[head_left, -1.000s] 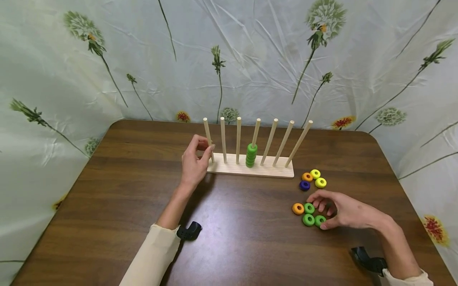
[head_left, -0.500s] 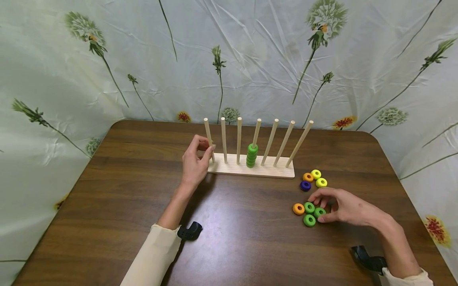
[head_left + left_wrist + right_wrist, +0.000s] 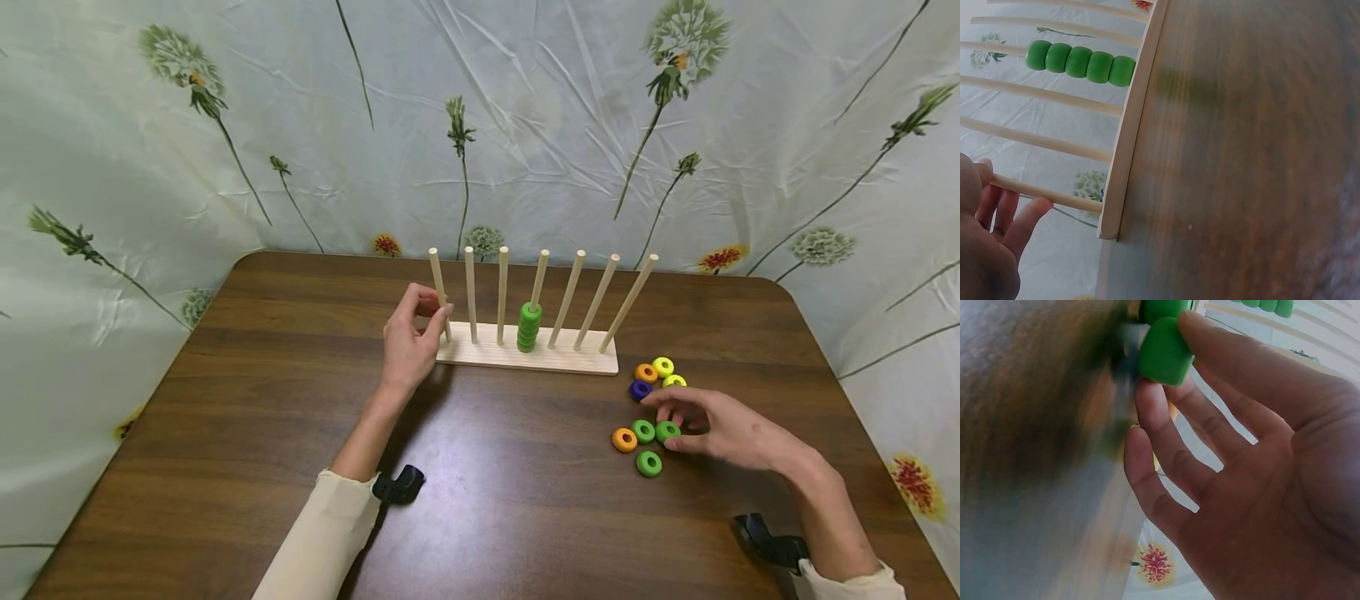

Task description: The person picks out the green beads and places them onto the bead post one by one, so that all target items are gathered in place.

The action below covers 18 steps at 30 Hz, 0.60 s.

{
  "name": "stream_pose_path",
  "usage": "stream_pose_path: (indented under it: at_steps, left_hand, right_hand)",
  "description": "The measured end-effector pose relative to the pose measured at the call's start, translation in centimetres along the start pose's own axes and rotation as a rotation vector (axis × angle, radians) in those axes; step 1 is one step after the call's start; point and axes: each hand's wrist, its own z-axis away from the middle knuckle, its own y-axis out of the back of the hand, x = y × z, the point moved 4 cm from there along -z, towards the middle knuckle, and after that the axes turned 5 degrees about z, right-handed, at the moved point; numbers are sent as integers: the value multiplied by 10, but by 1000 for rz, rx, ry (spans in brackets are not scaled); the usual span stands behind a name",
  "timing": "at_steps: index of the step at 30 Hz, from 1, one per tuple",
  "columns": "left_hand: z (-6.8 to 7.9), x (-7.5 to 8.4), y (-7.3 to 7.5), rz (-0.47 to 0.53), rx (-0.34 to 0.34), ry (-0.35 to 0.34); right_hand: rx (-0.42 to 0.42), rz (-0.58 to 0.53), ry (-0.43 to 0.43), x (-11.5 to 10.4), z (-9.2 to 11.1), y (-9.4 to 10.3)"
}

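Observation:
My left hand (image 3: pixel 408 350) pinches the leftmost peg (image 3: pixel 1069 199) of a wooden peg rack (image 3: pixel 487 358), low on its shaft. Seven upright pegs are too many to name singly; several stand in a row on the base. A stack of green beads (image 3: pixel 528 329) sits on the middle peg. On the right, my right hand (image 3: pixel 731 429) pinches a green bead (image 3: pixel 1166 353) between thumb and fingers, close over the table. Right beside it lie another green bead (image 3: pixel 636 427) and an orange bead (image 3: pixel 617 441). A further green bead (image 3: pixel 642 469) lies nearer the front.
Behind the right hand lies a small group: two yellow beads (image 3: pixel 657 370), an orange bead (image 3: pixel 640 374) and a dark blue bead (image 3: pixel 634 392). The brown wooden table (image 3: pixel 510 500) ends at the back against a flowered curtain (image 3: pixel 360 125).
My right hand has drawn the green bead away from the front, toward the back of the table. It now sits beside the other green bead. The left hand has stayed on the peg.

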Motion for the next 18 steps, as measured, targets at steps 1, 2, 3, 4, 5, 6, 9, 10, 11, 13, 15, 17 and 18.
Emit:
stream_pose_path:
  at_steps: [1, 2, 3, 4, 5, 6, 9, 10, 11, 13, 15, 17, 18]
  left_hand:
    - [0, 0, 0, 1, -1, 0]
    - [0, -1, 0, 1, -1, 2]
    - [0, -1, 0, 1, -1, 2]
    - [0, -1, 0, 2, 0, 5]
    - [0, -1, 1, 5, 1, 5]
    - [0, 0, 1, 6, 2, 7]
    - [1, 1, 1, 5, 3, 2]
    - [1, 1, 1, 4, 3, 1]
    - [1, 1, 0, 0, 3, -1]
    - [1, 2, 0, -9, 4, -5]
    - [1, 1, 1, -16, 6, -5]
    - [1, 1, 1, -16, 5, -5]
    - [1, 1, 1, -16, 4, -5]
  right_hand:
    - [14, 6, -3, -1, -1, 1]
    - [31, 6, -8, -2, -1, 3]
    - [52, 11, -6, -2, -1, 4]
    - [74, 14, -6, -4, -2, 5]
    - [95, 17, -4, -5, -2, 7]
    - [117, 19, -2, -6, -2, 8]
    - [173, 4, -2, -9, -3, 13]
    - [188, -2, -3, -10, -3, 14]
    - [202, -9, -2, -11, -4, 15]
    - [238, -16, 6, -13, -5, 16]
    - [279, 5, 9, -15, -7, 18]
    - [325, 34, 14, -17, -8, 21]
    - [349, 50, 18, -18, -8, 21]
